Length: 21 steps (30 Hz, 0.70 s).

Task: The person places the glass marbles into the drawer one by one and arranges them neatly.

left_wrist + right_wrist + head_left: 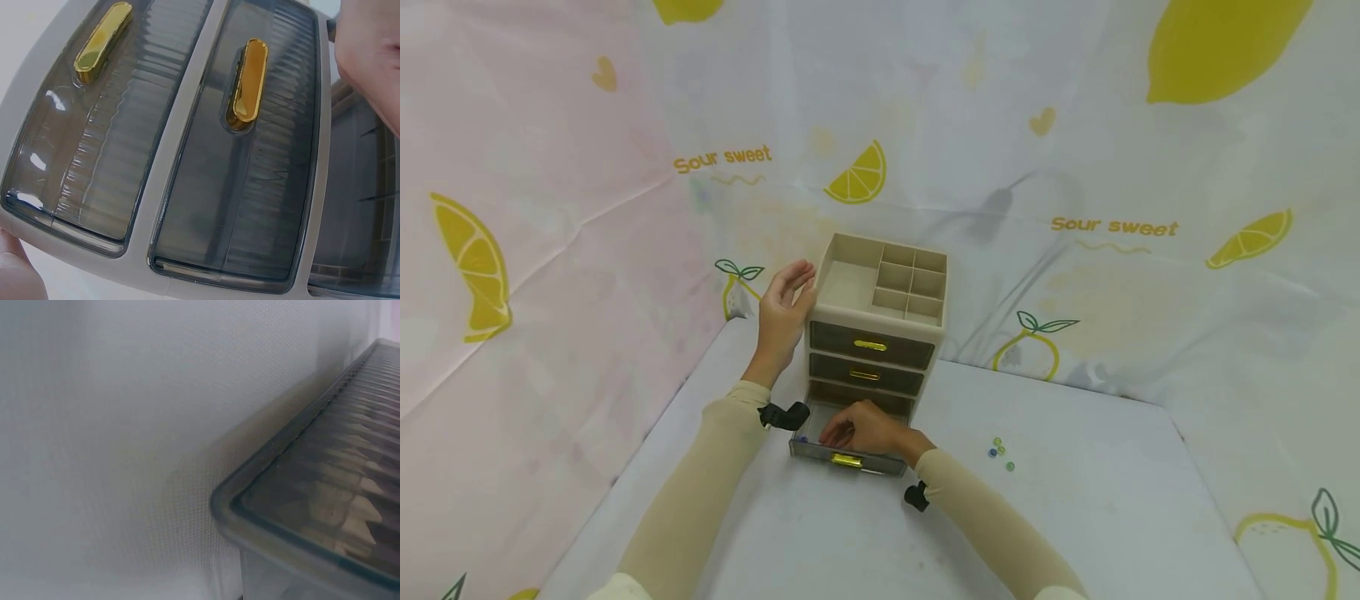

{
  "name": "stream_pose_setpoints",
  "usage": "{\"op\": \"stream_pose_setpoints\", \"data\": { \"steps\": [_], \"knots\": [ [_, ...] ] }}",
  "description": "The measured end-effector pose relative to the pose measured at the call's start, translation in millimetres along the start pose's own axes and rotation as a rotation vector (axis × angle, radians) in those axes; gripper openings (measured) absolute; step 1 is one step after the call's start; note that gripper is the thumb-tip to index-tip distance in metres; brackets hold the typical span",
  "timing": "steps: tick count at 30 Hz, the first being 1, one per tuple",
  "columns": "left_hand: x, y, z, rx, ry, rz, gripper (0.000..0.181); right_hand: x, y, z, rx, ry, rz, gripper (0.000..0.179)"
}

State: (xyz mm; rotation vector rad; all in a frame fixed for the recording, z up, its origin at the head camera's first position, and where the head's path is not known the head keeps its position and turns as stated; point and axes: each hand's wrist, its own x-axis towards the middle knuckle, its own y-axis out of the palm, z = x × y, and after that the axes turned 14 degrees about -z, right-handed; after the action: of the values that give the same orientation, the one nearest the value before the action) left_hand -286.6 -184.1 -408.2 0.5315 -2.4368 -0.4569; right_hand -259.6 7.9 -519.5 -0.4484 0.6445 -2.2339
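A beige desktop organizer [876,317] stands upright with its bottom drawer [887,465] pulled out; the two smoky drawers above are closed. Against the organizer's upper left side rests my left hand [784,312], its fingers extended. My right hand [867,429] reaches down into the pulled-out drawer, fingers bent toward its left part. Near those fingers, in the drawer's front left corner, lies a small blue bead [803,439]. I cannot tell whether the right fingertips hold anything. In the left wrist view the gold handle [250,81] of a closed drawer shows close up.
Several small green and blue beads [1001,451] lie on the white table [1045,533] to the right of the organizer. Its top has one large and several small compartments. A lemon-print cloth [917,100] hangs behind and at both sides.
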Motion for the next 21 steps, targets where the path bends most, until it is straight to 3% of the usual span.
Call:
{"op": "stream_pose_setpoints", "data": {
  "steps": [13,21],
  "knots": [
    [-1.5,-0.2,-3.0,0.010,-0.001,0.003,0.047,-7.9,-5,15,0.002,0.015,-0.037,0.031],
    [-1.6,0.4,-3.2,0.013,-0.001,0.005,0.046,-8.7,-9,5,0.008,-0.014,-0.043,0.025]
  ]
}}
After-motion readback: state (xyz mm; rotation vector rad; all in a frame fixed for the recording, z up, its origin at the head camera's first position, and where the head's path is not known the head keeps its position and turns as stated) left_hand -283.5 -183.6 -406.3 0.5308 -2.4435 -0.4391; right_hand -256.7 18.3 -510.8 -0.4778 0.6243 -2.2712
